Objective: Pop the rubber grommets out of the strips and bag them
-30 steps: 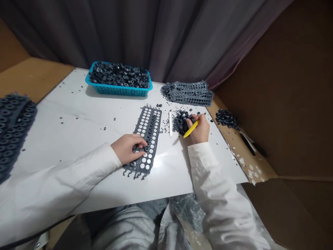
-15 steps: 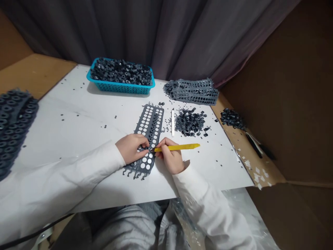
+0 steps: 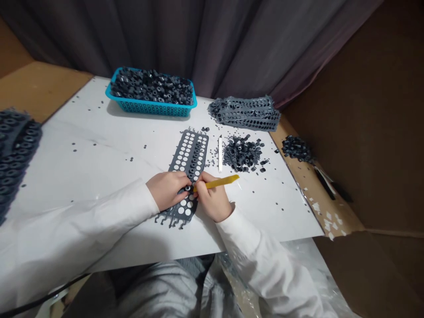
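A dark grey moulded rubber sheet (image 3: pixel 180 167) lies on the white board in front of me, with rows of round holes and a line of small black rubber rings standing up on it. My left hand (image 3: pixel 167 190) rests on its lower left part, thumb and fingertips closed around one rubber ring (image 3: pixel 187 188). From the right, my right hand (image 3: pixel 213 198) grips a slim yellow craft knife (image 3: pixel 220 181) like a pen. The knife's tip is beside that ring, partly hidden by my fingers.
A blue basket (image 3: pixel 155 109) full of black rubber rings stands at the back. Stacked holed sheets (image 3: pixel 245 113), loose cut rings (image 3: pixel 243 153) and a white craft knife (image 3: pixel 220 154) lie to the right. More ringed sheets (image 3: pixel 15 154) are at far left. Dark scraps dot the board.
My right hand has shifted slightly left and up, and the yellow knife's rear end has swung left and up. The left fingers have adjusted around the ring. The view has moved slightly.
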The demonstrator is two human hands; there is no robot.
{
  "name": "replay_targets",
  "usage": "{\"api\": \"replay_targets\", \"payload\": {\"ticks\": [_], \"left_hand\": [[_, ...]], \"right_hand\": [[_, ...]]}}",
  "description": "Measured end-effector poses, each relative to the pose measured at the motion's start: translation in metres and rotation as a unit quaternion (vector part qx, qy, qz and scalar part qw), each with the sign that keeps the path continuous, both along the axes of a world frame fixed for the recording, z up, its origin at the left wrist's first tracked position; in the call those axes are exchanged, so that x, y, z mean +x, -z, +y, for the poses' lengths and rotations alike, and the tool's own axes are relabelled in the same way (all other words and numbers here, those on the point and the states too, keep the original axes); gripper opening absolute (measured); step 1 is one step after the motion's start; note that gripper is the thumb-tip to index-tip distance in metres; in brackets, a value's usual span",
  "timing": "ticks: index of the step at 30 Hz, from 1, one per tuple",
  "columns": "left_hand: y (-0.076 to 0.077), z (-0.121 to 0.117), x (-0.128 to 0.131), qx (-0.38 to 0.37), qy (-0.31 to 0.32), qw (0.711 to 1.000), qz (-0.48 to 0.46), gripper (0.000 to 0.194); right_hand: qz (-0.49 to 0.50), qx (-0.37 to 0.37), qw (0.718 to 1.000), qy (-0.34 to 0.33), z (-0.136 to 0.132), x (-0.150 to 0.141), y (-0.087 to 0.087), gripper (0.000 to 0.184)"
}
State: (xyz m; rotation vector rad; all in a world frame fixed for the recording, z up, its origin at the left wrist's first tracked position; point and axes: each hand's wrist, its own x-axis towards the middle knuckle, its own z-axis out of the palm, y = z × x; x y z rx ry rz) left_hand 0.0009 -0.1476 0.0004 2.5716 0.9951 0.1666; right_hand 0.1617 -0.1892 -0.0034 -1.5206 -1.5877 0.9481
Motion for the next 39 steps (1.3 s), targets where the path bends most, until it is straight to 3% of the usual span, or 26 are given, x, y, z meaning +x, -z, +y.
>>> {"api": "replay_targets", "payload": {"ticks": [8,11,13,17,21,23,26,29,31,36,39], "left_hand": [[0.001,0.004,0.000,0.073,0.082,0.993,0.029,0.024],[0.002,0.012,-0.002,-0.005,0.067,0.996,-0.057,0.023],[0.001,0.019,-0.004,-0.093,0.014,0.986,-0.141,0.018],[-0.004,0.034,-0.012,-0.212,-0.140,0.937,-0.241,0.023],[-0.005,0.040,-0.018,-0.337,-0.154,0.888,-0.272,0.027],[-0.004,0.039,-0.017,-0.441,-0.152,0.840,-0.278,0.028],[-0.001,0.035,-0.015,-0.575,-0.173,0.740,-0.303,0.036],[0.002,0.032,-0.013,-0.651,-0.174,0.653,-0.344,0.039],[0.004,0.030,-0.013,-0.677,-0.168,0.619,-0.359,0.037],[0.008,0.026,-0.009,-0.691,-0.170,0.600,-0.364,0.033],[0.009,0.025,-0.007,-0.683,-0.179,0.607,-0.364,0.035]], "right_hand": [[-0.102,0.027,0.994,-0.021,0.006,-0.007,-0.006,0.022],[-0.091,0.024,0.995,-0.022,0.005,-0.005,-0.005,0.023],[-0.070,0.022,0.997,-0.019,0.005,-0.004,-0.004,0.023],[-0.018,0.002,1.000,-0.015,0.005,0.000,-0.001,0.023],[0.083,-0.036,0.996,-0.002,0.005,0.002,0.005,0.019],[0.157,-0.048,0.986,0.023,0.005,0.004,0.007,0.017],[0.247,-0.041,0.965,0.073,0.006,0.006,0.006,0.017],[0.264,0.003,0.958,0.109,0.005,0.005,0.002,0.016],[0.243,0.046,0.963,0.105,0.003,0.004,-0.001,0.014],[0.184,0.109,0.977,0.012,-0.004,0.000,-0.003,0.023],[0.164,0.114,0.980,-0.003,-0.005,-0.002,-0.001,0.011]]}}
